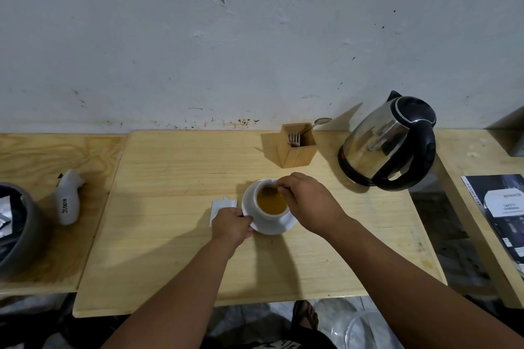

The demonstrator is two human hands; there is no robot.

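Observation:
A white cup [269,214] filled with an orange-brown drink [271,202] stands on a white saucer [279,227] in the middle of the wooden table [170,235]. My right hand [307,202] pinches a metal spoon [272,189] whose bowl dips into the drink at the far side of the cup. My left hand [231,226] grips the saucer's left rim. A torn white sachet [222,208] lies flat just left of the saucer, partly under my left hand.
A steel and black electric kettle [390,142] stands at the back right. A wooden cutlery box [296,144] with a fork and a spoon is behind the cup. A white packet [68,200] and a grey bin [19,229] are left. A booklet [504,212] lies far right.

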